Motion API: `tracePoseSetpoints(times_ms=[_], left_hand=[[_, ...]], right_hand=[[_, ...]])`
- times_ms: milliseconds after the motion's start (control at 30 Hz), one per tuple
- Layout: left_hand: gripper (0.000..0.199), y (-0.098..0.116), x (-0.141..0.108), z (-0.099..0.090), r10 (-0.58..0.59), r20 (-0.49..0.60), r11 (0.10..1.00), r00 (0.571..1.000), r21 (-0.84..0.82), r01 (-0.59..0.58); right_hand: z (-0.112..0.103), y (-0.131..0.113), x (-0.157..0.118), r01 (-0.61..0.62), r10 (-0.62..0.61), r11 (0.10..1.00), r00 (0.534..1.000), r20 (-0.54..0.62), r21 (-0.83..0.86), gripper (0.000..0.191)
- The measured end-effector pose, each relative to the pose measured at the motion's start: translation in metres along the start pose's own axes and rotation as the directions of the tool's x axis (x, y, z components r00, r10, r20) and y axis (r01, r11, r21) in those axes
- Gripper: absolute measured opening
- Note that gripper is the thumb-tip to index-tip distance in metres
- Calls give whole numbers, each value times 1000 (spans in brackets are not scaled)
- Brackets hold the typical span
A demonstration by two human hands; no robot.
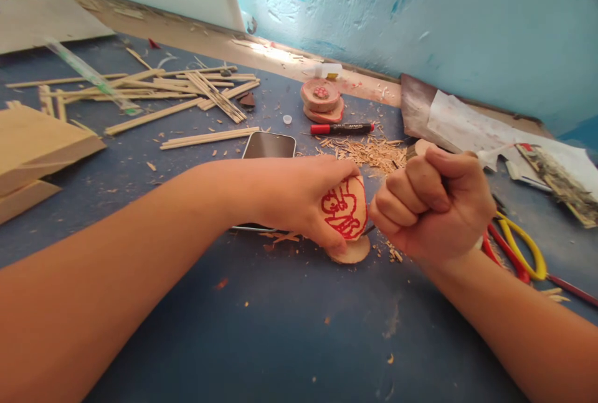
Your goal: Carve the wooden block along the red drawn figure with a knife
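Observation:
My left hand [322, 203] grips a pale wooden disc [344, 208] with a red line drawing on its upper face, thumb at its lower edge and fingers at the top. Beneath it lies another plain wooden disc [354, 251]. To the right, my right hand [427, 203] is curled into a fist; a thin dark tip shows between it and the disc, and a round wooden end [419, 147] shows at its upper side. Whatever the fist wraps round is mostly hidden. A phone [270, 144] lies partly under my left forearm and hand.
Wood shavings [374, 152], a red marker [342, 129] and stacked discs [322, 101] lie beyond my hands. Wooden sticks [210, 137] spread at the left near boards [37, 141]. Yellow-handled [526, 244] and red-handled tools, papers [514, 141] and a bristly piece are at the right.

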State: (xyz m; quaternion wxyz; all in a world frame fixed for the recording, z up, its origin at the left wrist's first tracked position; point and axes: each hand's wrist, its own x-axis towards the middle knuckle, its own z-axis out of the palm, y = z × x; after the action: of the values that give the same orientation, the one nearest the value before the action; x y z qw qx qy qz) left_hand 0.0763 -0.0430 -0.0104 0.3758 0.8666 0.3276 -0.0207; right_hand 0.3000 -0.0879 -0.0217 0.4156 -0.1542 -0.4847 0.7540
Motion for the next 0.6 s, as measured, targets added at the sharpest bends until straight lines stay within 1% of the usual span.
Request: tracePoseSetpoints(times_ms=[100, 200, 333, 433, 467, 533, 600], left_hand=[[75, 1, 0, 0, -12, 7, 1000, 1000, 12, 12], [78, 1, -1, 0, -12, 11, 1000, 1000, 3, 12], [82, -1, -1, 1, -12, 10, 999, 1000, -35, 12], [76, 0, -2, 1, -19, 16, 998, 1000, -64, 20], [73, 0, -1, 1, -14, 18, 998, 1000, -64, 15], [70, 1, -1, 0, -9, 19, 999, 1000, -54, 10], [71, 2, 0, 0, -17, 18, 999, 1000, -47, 18]], right_hand=[[-1, 3, 2, 1, 0, 1000, 999, -51, 23, 66], [0, 6, 3, -10, 15, 999, 983, -180, 31, 68], [8, 8, 0, -12, 20, 1000, 927, -375, 24, 72], [22, 11, -3, 44, -60, 998, 879, -474, -45, 72], [28, 12, -4, 72, -105, 994, 872, -478, -86, 71], [38, 13, -7, 126, -197, 975, 871, -449, -184, 70], [44, 12, -9, 142, -242, 952, 891, -384, -269, 71]])
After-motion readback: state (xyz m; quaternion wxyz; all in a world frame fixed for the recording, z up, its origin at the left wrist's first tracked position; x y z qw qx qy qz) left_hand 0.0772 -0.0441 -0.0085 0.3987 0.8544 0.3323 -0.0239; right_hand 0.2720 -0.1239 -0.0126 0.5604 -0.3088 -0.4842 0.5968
